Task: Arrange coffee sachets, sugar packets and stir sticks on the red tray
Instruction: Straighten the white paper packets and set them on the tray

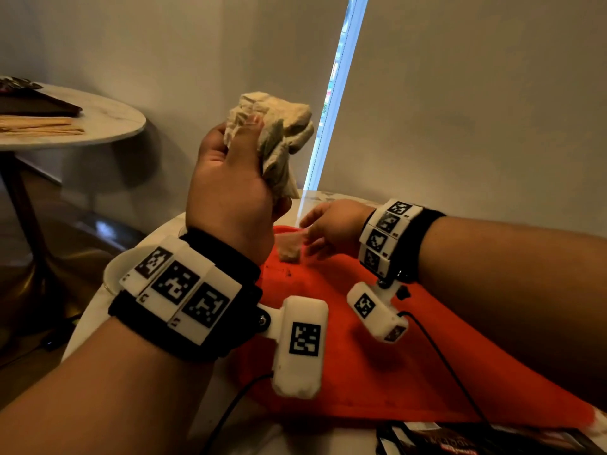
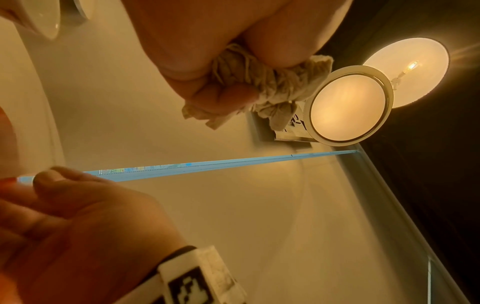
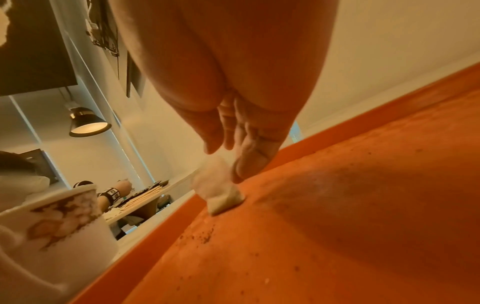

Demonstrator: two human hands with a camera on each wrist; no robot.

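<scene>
One small pale packet [image 1: 289,248] sits on the red tray [image 1: 361,372] near its far end, blurry, so I can't tell which way its long axis runs. The right hand [image 1: 331,229] is right over it, fingers [image 3: 249,164] stretched down beside it; can't tell if the grip actually touches. Dark crumbs [image 3: 200,236] are scattered on the tray just in front of the packet. The left hand [image 1: 230,188] is raised above the counter [image 1: 95,320], grip closed tight around one crumpled beige cloth [image 1: 279,139]. One floral cup [image 3: 59,228] stands beside the tray's edge.
</scene>
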